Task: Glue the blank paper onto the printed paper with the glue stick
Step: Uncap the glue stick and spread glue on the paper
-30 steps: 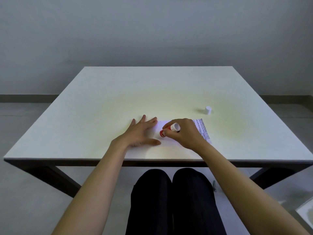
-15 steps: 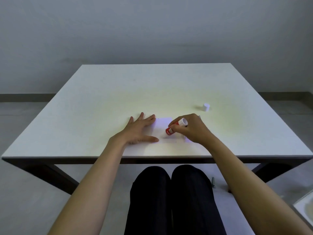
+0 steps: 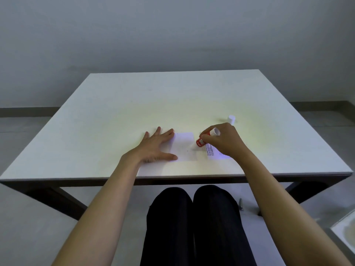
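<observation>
A white table (image 3: 115,116) with dark legs stands on a grey floor (image 3: 23,223) before a plain wall (image 3: 172,35).

Open table (image 3: 115,116) across the far half and whole left side. Near edge crowded: left hand (image 3: 155,148) flat beside the paper (image 3: 184,146), right hand (image 3: 224,141) with glue stick (image 3: 201,141) just right of it. Cap (image 3: 231,119) upright behind the right hand.

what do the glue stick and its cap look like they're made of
Glue stick: likely smooth plastic, a glossy red printed body with a white end, held in the right hand. Cap: apparently plain white plastic, matte, standing alone on the table.
</observation>
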Tool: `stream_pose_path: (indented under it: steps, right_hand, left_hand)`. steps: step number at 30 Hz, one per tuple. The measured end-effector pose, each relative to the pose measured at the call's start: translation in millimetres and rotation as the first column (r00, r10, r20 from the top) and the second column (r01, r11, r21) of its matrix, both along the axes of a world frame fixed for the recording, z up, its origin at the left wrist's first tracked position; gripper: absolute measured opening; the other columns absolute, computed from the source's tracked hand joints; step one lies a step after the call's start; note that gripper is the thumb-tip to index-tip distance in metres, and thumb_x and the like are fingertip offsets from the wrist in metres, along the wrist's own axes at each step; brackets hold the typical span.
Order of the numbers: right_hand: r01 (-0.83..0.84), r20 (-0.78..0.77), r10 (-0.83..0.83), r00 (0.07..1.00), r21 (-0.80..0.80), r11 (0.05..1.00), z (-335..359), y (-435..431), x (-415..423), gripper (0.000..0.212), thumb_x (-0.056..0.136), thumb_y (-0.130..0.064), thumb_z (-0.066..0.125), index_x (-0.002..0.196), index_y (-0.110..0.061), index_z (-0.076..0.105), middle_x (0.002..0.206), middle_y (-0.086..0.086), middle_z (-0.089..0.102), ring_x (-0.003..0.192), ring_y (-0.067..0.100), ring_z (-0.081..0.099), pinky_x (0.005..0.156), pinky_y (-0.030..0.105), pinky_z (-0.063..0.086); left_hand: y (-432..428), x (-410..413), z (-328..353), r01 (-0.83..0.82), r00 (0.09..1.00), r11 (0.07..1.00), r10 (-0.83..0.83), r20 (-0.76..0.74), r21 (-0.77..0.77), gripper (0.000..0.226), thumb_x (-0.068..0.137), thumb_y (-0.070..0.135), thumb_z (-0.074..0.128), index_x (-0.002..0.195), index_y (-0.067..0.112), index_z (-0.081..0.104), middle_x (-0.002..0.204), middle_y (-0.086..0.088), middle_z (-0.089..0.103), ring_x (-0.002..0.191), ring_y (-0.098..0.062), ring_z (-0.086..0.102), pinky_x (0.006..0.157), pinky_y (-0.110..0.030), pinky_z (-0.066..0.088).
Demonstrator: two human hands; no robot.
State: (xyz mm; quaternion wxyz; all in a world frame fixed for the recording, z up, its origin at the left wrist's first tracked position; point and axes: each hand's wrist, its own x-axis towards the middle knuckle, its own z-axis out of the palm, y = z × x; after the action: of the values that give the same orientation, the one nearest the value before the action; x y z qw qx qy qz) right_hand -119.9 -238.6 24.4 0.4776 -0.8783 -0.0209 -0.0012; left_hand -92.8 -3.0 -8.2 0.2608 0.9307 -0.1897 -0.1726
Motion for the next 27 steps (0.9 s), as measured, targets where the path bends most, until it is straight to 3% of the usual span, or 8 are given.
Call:
stream_pose_path:
  steps: [3,5,7,9,15,20,23,27]
  right_hand:
    - [0.077,0.049,-0.079,0.996,0.038,0.996,1,7,0,0.014,0.073,-0.015,0.063,0.066,-0.014,0.074,0.055,-0.018,0.065,0.053,0.001,0.051,0.043,0.006,0.035]
    - [-0.028,0.036,0.026,0.999,0.051,0.998,1,13,-7,0.014,0.070,-0.019,0.063,0.061,-0.022,0.074,0.058,-0.017,0.069,0.052,0.001,0.051,0.046,0.007,0.035]
    - [-0.152,-0.038,0.155,0.987,0.056,0.987,0,20,-12,0.013,0.068,-0.023,0.062,0.063,-0.023,0.074,0.063,-0.012,0.073,0.055,0.006,0.053,0.052,0.020,0.041]
    - [-0.147,-0.053,0.149,0.987,0.043,0.988,-1,22,-7,0.015,0.069,-0.024,0.061,0.065,-0.022,0.075,0.071,-0.001,0.075,0.058,0.011,0.054,0.055,0.028,0.041]
    - [0.153,0.072,-0.161,0.984,0.099,0.983,1,20,16,0.034,0.075,-0.015,0.061,0.044,-0.031,0.062,0.040,-0.020,0.054,0.048,0.003,0.045,0.042,0.009,0.032]
    - [-0.084,0.054,0.080,0.995,0.074,0.994,-7,40,3,0.022,0.072,-0.023,0.063,0.053,-0.032,0.069,0.050,-0.027,0.062,0.045,-0.005,0.049,0.038,0.006,0.031]
    - [0.051,0.051,-0.055,0.997,0.092,0.994,-8,35,14,0.020,0.075,-0.020,0.063,0.059,-0.025,0.073,0.048,-0.024,0.061,0.053,-0.009,0.051,0.044,0.005,0.033]
    - [0.198,0.056,-0.206,0.977,0.130,0.972,-7,24,20,0.009,0.076,-0.022,0.065,0.069,-0.024,0.071,0.065,-0.020,0.062,0.068,0.001,0.055,0.059,0.015,0.037]
  left_hand:
    - [0,0,0,0.001,1.000,1.000,-0.001,-0.005,0.003,0.091,0.080,0.045,0.067,0.151,0.027,0.013,0.159,0.019,0.005,0.147,-0.007,-0.013,0.119,-0.043,-0.013]
    - [0,0,0,-0.006,1.000,1.000,0.006,-0.007,0.000,0.093,0.078,0.046,0.068,0.151,0.027,0.013,0.158,0.020,0.005,0.147,-0.007,-0.013,0.119,-0.043,-0.014]
    - [-1,0,0,-0.008,1.000,1.000,0.008,-0.008,0.004,0.094,0.078,0.047,0.068,0.151,0.028,0.012,0.158,0.020,0.005,0.147,-0.007,-0.013,0.119,-0.043,-0.014]
    - [-1,0,1,0.002,1.000,1.000,-0.001,-0.002,0.021,0.094,0.078,0.046,0.068,0.151,0.027,0.012,0.159,0.019,0.004,0.147,-0.009,-0.012,0.119,-0.043,-0.014]
    - [-1,-1,2,0.008,1.000,1.000,-0.009,0.007,0.013,0.090,0.079,0.044,0.068,0.151,0.027,0.015,0.159,0.018,0.007,0.148,-0.010,-0.011,0.119,-0.044,-0.013]
    - [-1,0,-1,-0.023,1.000,0.999,0.023,0.004,-0.030,0.095,0.076,0.044,0.072,0.151,0.028,0.016,0.159,0.018,0.010,0.147,-0.006,-0.011,0.119,-0.042,-0.014]
    - [-1,0,-1,-0.027,1.000,0.999,0.027,0.008,-0.032,0.094,0.075,0.044,0.072,0.150,0.028,0.017,0.159,0.019,0.010,0.147,-0.006,-0.010,0.118,-0.041,-0.015]
    - [1,-2,-2,-0.031,1.000,0.998,0.031,0.001,-0.063,0.093,0.075,0.045,0.072,0.150,0.031,0.019,0.159,0.018,0.010,0.146,-0.003,-0.011,0.118,-0.039,-0.016]
